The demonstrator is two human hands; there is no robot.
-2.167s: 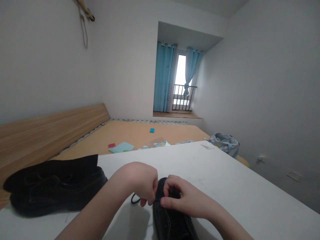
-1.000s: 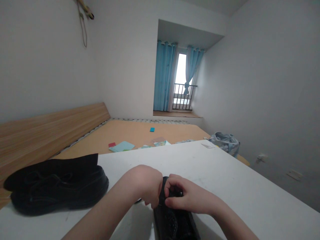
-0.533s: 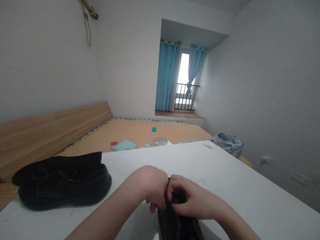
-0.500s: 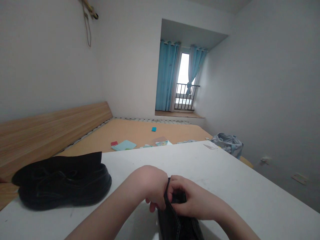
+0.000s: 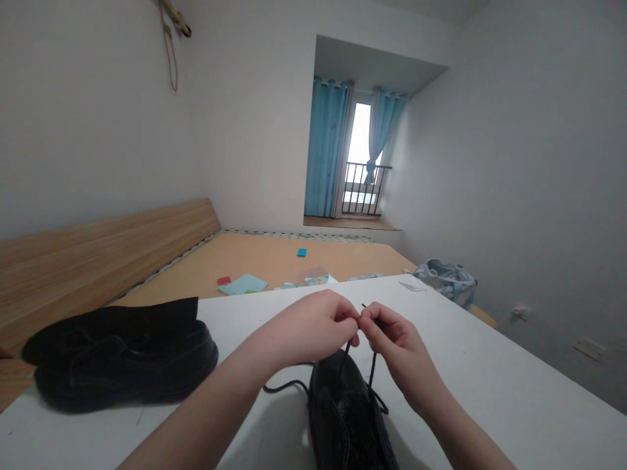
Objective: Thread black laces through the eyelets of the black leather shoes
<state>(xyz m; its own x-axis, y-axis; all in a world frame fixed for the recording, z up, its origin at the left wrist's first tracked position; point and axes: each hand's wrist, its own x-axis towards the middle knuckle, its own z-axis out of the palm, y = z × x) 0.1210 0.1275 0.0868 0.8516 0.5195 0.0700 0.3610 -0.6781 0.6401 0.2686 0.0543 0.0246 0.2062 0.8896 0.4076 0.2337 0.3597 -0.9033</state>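
A black lace-up shoe (image 5: pixel 327 385) rests on the white tabletop right in front of me, its toe pointing away and its near end cut off by the frame. Above the toe, my left hand (image 5: pixel 326 326) pinches a black shoelace (image 5: pixel 373 373) that rises from the shoe. My right hand (image 5: pixel 399 336) also has its thumb and fingers closed on the lace, with fingertips touching the left ones. A short dark lace tip sticks up between the hands. Loose lace loops lie at both sides of the shoe.
More black lace-up footwear (image 5: pixel 127 365) lies at the table's left. Beyond the white table (image 5: pixel 455 378) is a bed (image 5: pixel 264 251) with a pale blue sheet (image 5: pixel 245 284) and other papers. A grey-blue bag (image 5: pixel 448 284) stands past the right edge.
Both hands have risen from the shoe's opening to above its toe, now pinching the lace. Lengths of lace have come into view beside the shoe.
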